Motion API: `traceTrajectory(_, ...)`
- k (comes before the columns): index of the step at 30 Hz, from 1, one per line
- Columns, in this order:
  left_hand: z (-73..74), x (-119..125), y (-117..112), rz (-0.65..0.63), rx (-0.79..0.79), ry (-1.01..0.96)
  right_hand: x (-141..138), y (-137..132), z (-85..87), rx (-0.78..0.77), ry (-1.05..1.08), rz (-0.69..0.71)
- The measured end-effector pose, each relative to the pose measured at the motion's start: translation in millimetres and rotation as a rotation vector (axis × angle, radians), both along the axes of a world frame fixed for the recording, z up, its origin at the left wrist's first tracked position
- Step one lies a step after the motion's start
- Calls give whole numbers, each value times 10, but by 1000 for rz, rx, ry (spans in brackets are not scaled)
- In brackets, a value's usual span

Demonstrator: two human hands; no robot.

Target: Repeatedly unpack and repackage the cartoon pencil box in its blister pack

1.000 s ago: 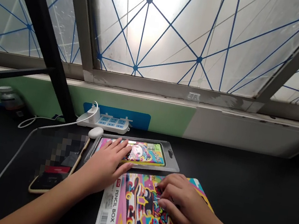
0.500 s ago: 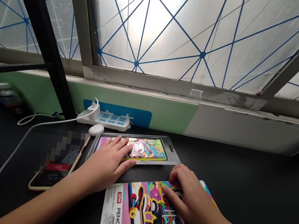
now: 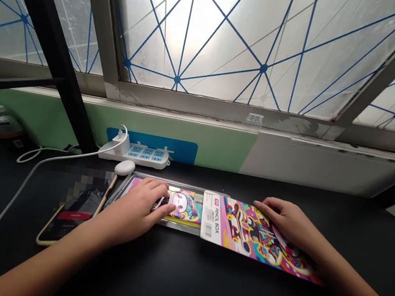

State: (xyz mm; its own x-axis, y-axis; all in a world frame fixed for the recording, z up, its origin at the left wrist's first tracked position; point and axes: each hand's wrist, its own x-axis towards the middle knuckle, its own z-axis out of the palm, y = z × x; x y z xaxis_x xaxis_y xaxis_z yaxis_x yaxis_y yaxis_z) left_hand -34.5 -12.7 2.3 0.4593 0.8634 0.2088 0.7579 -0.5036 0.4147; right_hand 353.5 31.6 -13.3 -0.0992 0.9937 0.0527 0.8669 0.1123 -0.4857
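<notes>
A colourful pencil box [image 3: 184, 205] with a cartoon character lies in a clear plastic tray [image 3: 172, 225] on the black desk. My left hand [image 3: 143, 204] rests on the box's left part, fingers bent over it and thumb apart; its fingertips partly hide the print. Over the tray's right end lies a bright printed card [image 3: 248, 231] marked "PENCIL BOX", slanting down to the right. My right hand [image 3: 288, 222] is closed on the card's far edge; its forearm covers the card's right end.
Left of the tray lies a phone [image 3: 72, 213] with a white oval case [image 3: 124, 167] behind it. A white power strip [image 3: 147, 156] with a cable [image 3: 28, 186] stands against the wall. A bottle [image 3: 2, 122] and a black frame post [image 3: 54, 55] are at left.
My right hand has carried the card away from me and to the right, so it now covers the tray's right end. The left hand's fingers are more bent on the pencil box.
</notes>
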Motion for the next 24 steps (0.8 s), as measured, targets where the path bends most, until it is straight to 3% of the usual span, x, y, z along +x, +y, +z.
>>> traceTrajectory(4, -64, 11, 0, 5, 48, 51, 23, 28, -50, 61, 14, -8)
traceTrajectory(8, -119, 37, -6, 16, 87, 130, -191, -45, -30, 92, 52, 49)
traceTrajectory(14, -156, 37, 4, 17, 107, 167, -479, -118, -34, -14, 116, 138)
traceTrajectory(24, -134, 12, 20, -9, 79, 152, -94, 24, -10, -123, 147, 130)
